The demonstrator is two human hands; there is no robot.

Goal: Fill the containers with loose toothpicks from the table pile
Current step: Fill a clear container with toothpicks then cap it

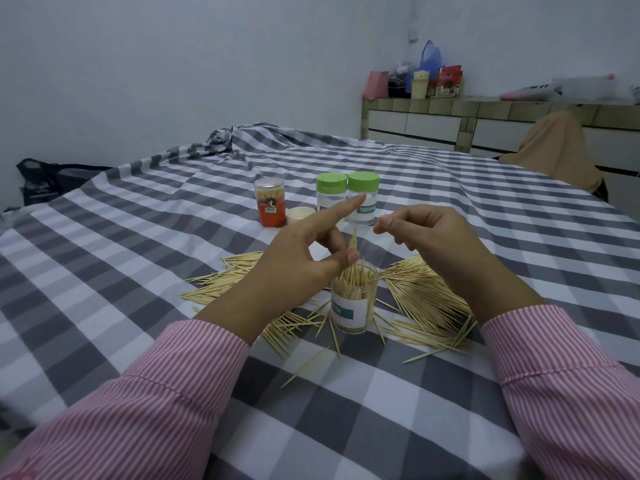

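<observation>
An open clear container with a white and teal label stands in the middle of the loose toothpick pile, and many toothpicks stand upright inside it. Just above its mouth, my left hand pinches a few toothpicks between thumb and middle finger, with the index finger stretched out. My right hand hovers to the right of the container, a little higher. Its fingers are loosely curled and I see nothing in them.
Behind stand two clear containers with green lids, a red-labelled toothpick tub and a loose cream lid. All lie on a grey and white checked cloth. Stray toothpicks lie towards me.
</observation>
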